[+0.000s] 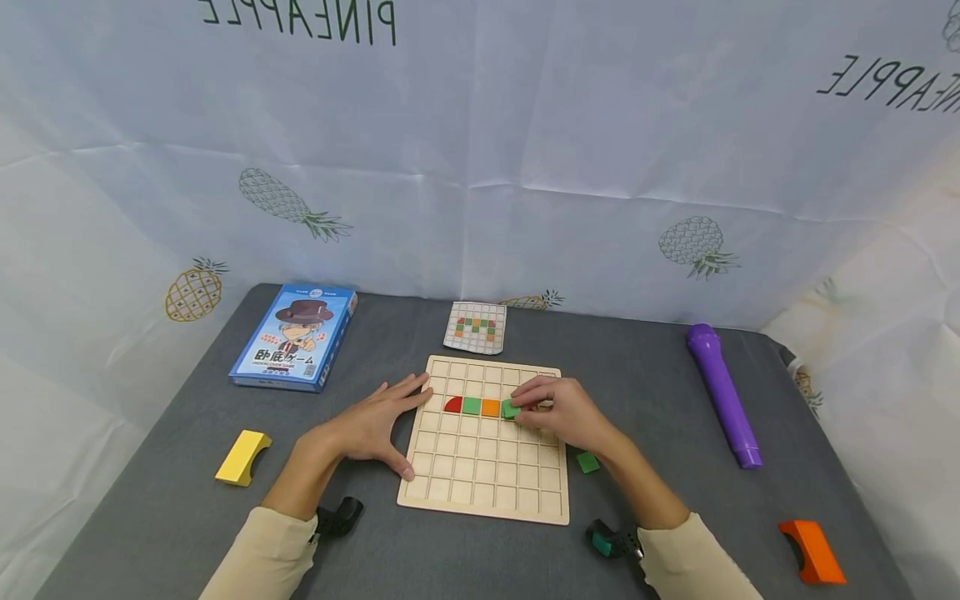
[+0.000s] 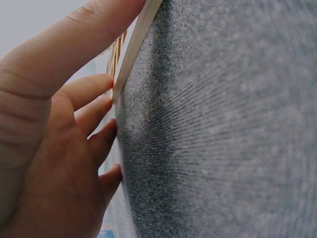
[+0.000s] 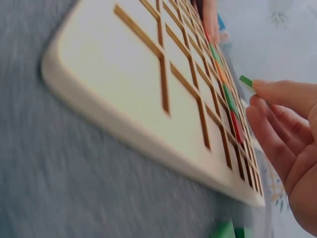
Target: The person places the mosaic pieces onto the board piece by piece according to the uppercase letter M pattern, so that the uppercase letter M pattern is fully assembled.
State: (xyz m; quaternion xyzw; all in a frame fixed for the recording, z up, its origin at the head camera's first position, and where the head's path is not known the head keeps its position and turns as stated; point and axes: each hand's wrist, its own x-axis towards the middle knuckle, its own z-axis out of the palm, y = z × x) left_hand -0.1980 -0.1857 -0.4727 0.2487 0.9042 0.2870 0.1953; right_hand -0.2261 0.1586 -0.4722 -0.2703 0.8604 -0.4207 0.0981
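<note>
A square wooden grid board (image 1: 480,475) lies on the dark cloth, with a row of coloured tiles across it. From the left, a red quarter-round tile (image 1: 453,405), a green tile (image 1: 471,406) and an orange tile (image 1: 491,407) show. My right hand (image 1: 558,410) pinches a small green tile (image 3: 245,80) between thumb and fingertip, above the board in the right wrist view. There, another green tile (image 3: 230,99) and a red tile (image 3: 237,127) continue the row; the hand hides the red one in the head view. My left hand (image 1: 371,422), fingers spread, rests on the board's left edge.
A pattern card (image 1: 476,327) lies behind the board. A loose green tile (image 1: 588,462) is right of it. Around stand a blue game box (image 1: 294,337), a yellow arched block (image 1: 243,457), a purple microphone (image 1: 724,396) and an orange arched block (image 1: 813,552).
</note>
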